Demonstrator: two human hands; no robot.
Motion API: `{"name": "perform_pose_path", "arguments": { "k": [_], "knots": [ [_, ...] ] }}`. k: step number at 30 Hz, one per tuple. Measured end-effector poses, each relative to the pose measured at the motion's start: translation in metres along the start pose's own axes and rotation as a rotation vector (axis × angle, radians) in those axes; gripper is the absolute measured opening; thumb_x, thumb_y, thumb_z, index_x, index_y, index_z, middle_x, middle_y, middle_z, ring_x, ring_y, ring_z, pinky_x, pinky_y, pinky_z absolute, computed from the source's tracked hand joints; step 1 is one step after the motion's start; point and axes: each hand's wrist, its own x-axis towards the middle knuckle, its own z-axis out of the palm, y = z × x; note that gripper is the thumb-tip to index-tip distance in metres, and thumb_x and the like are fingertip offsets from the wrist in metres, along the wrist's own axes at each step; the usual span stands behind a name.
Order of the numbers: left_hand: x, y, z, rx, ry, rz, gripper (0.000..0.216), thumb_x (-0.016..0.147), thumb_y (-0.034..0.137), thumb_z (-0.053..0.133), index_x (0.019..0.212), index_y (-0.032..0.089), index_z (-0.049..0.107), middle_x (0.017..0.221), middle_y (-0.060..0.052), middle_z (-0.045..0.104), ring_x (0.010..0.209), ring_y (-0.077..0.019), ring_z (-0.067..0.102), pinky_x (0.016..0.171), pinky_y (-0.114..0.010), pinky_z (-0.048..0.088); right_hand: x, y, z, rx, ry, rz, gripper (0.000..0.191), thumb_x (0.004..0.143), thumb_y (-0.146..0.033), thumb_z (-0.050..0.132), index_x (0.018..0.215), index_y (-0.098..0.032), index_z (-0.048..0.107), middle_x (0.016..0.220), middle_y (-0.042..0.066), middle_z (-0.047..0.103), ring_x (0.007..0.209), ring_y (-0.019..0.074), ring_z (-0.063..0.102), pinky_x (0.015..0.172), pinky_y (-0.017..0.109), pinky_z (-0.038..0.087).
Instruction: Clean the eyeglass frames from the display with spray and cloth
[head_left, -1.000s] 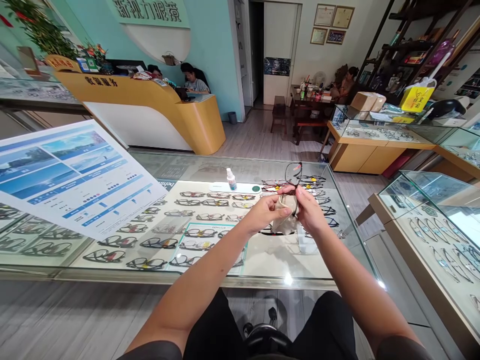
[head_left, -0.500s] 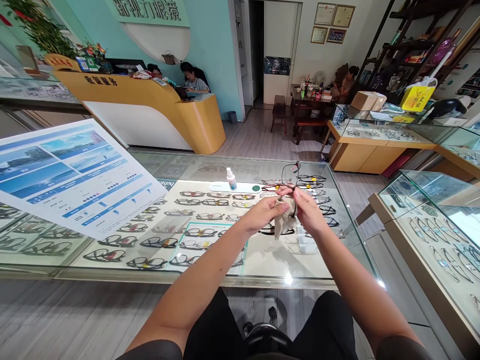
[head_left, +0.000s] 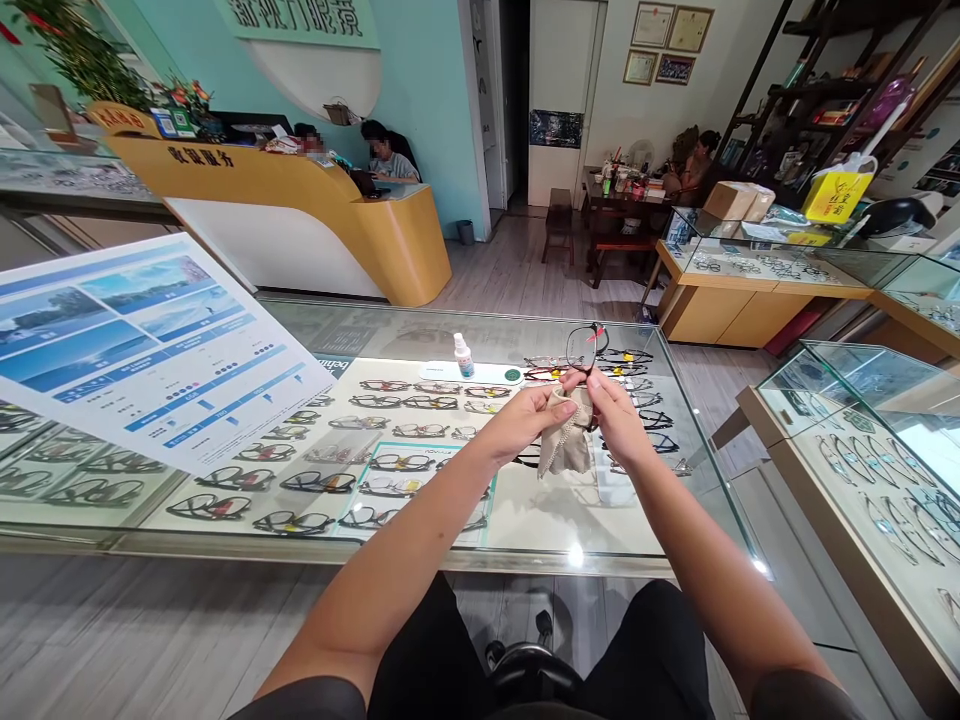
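Observation:
Over the glass counter, my left hand [head_left: 529, 420] is closed on a beige cleaning cloth [head_left: 565, 446], which hangs down in loose folds. My right hand [head_left: 618, 415] pinches a pair of eyeglasses [head_left: 583, 347] with a dark frame. One lens stands up above the fingers; the rest of the frame is mostly hidden by cloth and hands. Both hands meet around the middle of the glasses. A small white spray bottle [head_left: 463, 356] stands on the counter to the left, beyond the left hand.
Rows of eyeglasses [head_left: 319, 483] lie inside the glass display counter [head_left: 600, 566]. A printed sheet [head_left: 247, 390] stands tilted at the left. Another display case [head_left: 862, 480] is at the right. People sit behind the yellow reception desk [head_left: 397, 230] and at a dark table [head_left: 626, 205].
The cloth has spread wider and now hangs more over the lower part of the glasses. The raised lens has turned to face me more. Both hands remain in nearly the same place.

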Motion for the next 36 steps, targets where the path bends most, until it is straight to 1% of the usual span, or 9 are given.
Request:
{"name": "perform_pose_path", "arguments": {
  "k": [4,6,10,14,17,20,25,31,36],
  "knots": [
    [-0.001,0.001,0.0,-0.01,0.008,0.012,0.063,0.076,0.051,0.097,0.123,0.016,0.075,0.098,-0.005,0.076,0.086,-0.016,0.069,0.079,-0.027,0.051,0.0,-0.004,0.0,0.004,0.023,-0.061,0.046,0.103,-0.07,0.059,0.1,-0.029,0.08,0.112,0.007,0.067,0.109,0.0272,0.061,0.1,0.04,0.052],
    [-0.001,0.001,0.0,-0.011,0.016,0.016,0.063,0.077,0.05,0.097,0.125,0.015,0.075,0.099,-0.005,0.076,0.086,-0.016,0.069,0.079,-0.026,0.051,0.0,-0.005,0.001,0.026,0.021,-0.044,0.045,0.103,-0.07,0.059,0.1,-0.03,0.08,0.112,0.006,0.068,0.105,0.0267,0.062,0.101,0.041,0.053],
    [0.0,0.0,0.0,-0.002,0.01,0.014,0.057,0.076,0.052,0.097,0.112,0.014,0.075,0.092,-0.004,0.072,0.082,-0.0147,0.066,0.077,-0.026,0.049,-0.001,0.001,0.002,0.071,0.012,0.006,0.046,0.101,-0.071,0.06,0.101,-0.029,0.079,0.12,0.006,0.072,0.099,0.0258,0.064,0.094,0.04,0.056],
    [0.001,-0.002,0.001,0.063,-0.009,0.041,0.052,0.072,0.05,0.099,0.1,0.014,0.073,0.086,-0.003,0.068,0.078,-0.014,0.062,0.076,-0.027,0.045,0.001,0.008,0.003,0.119,0.051,0.043,0.048,0.098,-0.073,0.062,0.1,-0.028,0.077,0.116,0.007,0.075,0.106,0.0276,0.067,0.098,0.041,0.056],
    [0.0,-0.002,0.002,0.108,0.013,0.063,0.051,0.07,0.048,0.1,0.097,0.014,0.074,0.084,-0.001,0.065,0.078,-0.0137,0.057,0.076,-0.026,0.041,0.002,0.008,0.005,0.165,0.07,0.047,0.046,0.098,-0.071,0.064,0.1,-0.027,0.076,0.118,0.007,0.076,0.119,0.0298,0.067,0.103,0.041,0.055],
    [0.0,-0.001,0.003,0.122,0.034,0.077,0.048,0.071,0.048,0.099,0.096,0.014,0.076,0.089,-0.003,0.066,0.085,-0.016,0.058,0.08,-0.027,0.042,0.002,0.006,0.006,0.211,0.065,0.035,0.042,0.099,-0.067,0.065,0.1,-0.026,0.075,0.123,0.007,0.076,0.126,0.0298,0.066,0.105,0.041,0.055],
    [0.0,-0.001,0.002,0.045,0.003,0.048,0.049,0.072,0.051,0.098,0.095,0.014,0.076,0.09,-0.004,0.067,0.084,-0.0158,0.06,0.078,-0.027,0.042,0.001,0.004,0.005,0.209,0.053,0.039,0.041,0.1,-0.067,0.063,0.099,-0.027,0.074,0.121,0.007,0.076,0.123,0.0299,0.067,0.099,0.04,0.056],
    [0.001,-0.001,0.001,-0.05,-0.059,-0.026,0.052,0.071,0.053,0.1,0.09,0.013,0.073,0.081,-0.003,0.066,0.074,-0.0136,0.061,0.072,-0.027,0.045,0.0,0.005,0.004,0.19,-0.005,0.01,0.039,0.103,-0.063,0.061,0.099,-0.027,0.077,0.124,0.007,0.074,0.121,0.0282,0.066,0.105,0.039,0.052],
    [0.001,-0.001,0.003,-0.041,-0.023,-0.031,0.052,0.072,0.053,0.099,0.087,0.012,0.071,0.077,-0.001,0.066,0.071,-0.0123,0.061,0.069,-0.026,0.045,0.001,0.009,0.002,0.082,-0.014,-0.036,0.043,0.103,-0.066,0.06,0.101,-0.027,0.079,0.12,0.007,0.071,0.119,0.0277,0.063,0.113,0.04,0.046]
  ]
}}
